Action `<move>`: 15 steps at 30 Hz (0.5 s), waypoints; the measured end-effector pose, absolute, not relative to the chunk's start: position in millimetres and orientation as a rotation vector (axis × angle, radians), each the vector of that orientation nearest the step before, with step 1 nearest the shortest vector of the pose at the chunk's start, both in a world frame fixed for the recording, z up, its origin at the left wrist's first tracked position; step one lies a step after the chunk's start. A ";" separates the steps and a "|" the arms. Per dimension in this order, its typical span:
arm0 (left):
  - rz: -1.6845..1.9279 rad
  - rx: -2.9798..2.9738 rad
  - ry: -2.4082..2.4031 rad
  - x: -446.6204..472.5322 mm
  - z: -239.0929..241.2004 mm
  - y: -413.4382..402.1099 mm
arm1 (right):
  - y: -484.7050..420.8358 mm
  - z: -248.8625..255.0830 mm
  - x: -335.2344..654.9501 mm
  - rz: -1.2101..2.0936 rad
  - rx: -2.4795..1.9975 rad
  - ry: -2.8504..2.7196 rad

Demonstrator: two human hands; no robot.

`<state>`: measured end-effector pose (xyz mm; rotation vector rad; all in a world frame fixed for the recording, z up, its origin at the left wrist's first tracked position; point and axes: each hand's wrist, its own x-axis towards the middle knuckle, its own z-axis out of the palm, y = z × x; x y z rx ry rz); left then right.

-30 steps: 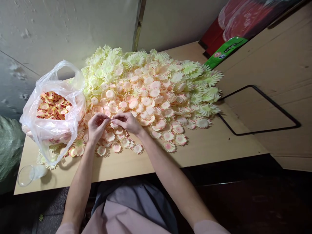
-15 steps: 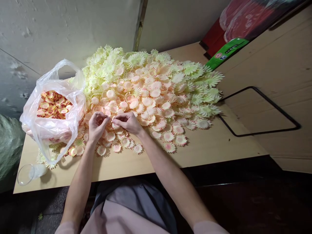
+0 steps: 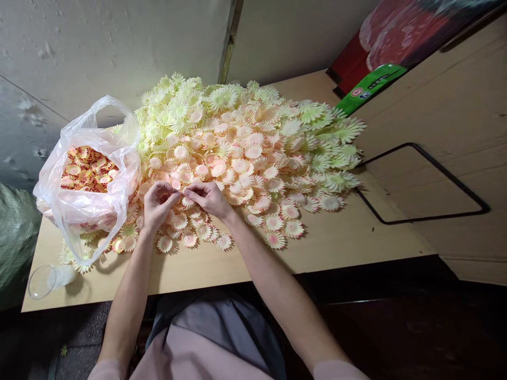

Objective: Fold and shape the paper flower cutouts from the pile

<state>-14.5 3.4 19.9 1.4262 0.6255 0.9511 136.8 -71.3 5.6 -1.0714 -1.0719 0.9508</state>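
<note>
My left hand (image 3: 159, 205) is closed in a pinch over the front of a large pile of artificial flowers (image 3: 237, 166). At its fingertips shows a small pale pink artificial flower (image 3: 175, 183), partly covered by the fingers. My right hand (image 3: 209, 200) is also closed, thumb against index finger, its tips almost meeting the left ones. What lies between the right fingertips is too small to make out. Pink-centred flowers with red-tipped petals fill the pile's middle and front; pale green-yellow ones lie behind and to the right.
Left of the pile, a white plastic bag (image 3: 93, 203) stands open with red-and-yellow flower pieces (image 3: 89, 169) inside. A clear cup (image 3: 49, 281) lies tipped over near the left edge of the table (image 3: 340, 253). Cardboard (image 3: 447, 132) with a black strap (image 3: 451, 182) borders the right side.
My right fingertips have come slightly closer to the left ones. The left hand keeps its pinch, and the pile and bag look the same.
</note>
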 end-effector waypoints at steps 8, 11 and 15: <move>0.956 1.436 0.640 -14.8 20.5 3.9 | -70.2 3.5 136.7 0.968 -1.090 -1.048; 1.032 1.433 0.677 -14.2 20.1 5.4 | -70.5 4.1 138.0 0.979 -1.096 -1.001; 1.204 1.375 0.729 -15.7 14.6 13.3 | -69.0 2.5 139.7 1.006 -1.071 -0.865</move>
